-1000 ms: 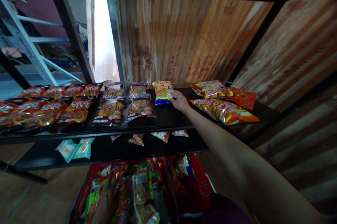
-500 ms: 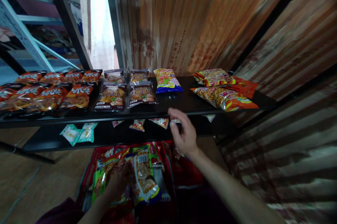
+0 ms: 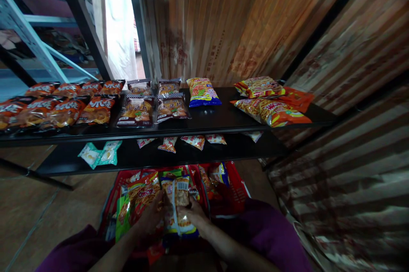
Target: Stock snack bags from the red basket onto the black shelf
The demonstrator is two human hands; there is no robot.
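Note:
Over the left red basket [image 3: 108,199], a clear-fronted snack bag [image 3: 182,197] with a barcode and a blue-yellow lower edge stands between my hands. My left hand [image 3: 150,217] grips its left side, fingertips partly hidden in shadow. From the right, my right hand [image 3: 197,217] holds it with thumb and fingers on the front and edge. Beside my left hand, an orange-red noodle snack bag [image 3: 143,191] and a green bag [image 3: 123,212] lie in the basket.
A black shelf [image 3: 209,123] crosses ahead, bearing orange snack packs [image 3: 97,110], brown potato-chip packs [image 3: 136,110], a yellow-blue bag [image 3: 202,92] and noodle snack bags [image 3: 271,110]. Small packets [image 3: 100,154] lie on the lower shelf [image 3: 134,162]. Another red basket [image 3: 239,186] sits right; corrugated sheeting [image 3: 361,135] flanks it.
My right hand has come down from the upper shelf's front edge to the snack bag. The bag now stands more upright between both hands. My view has shifted slightly.

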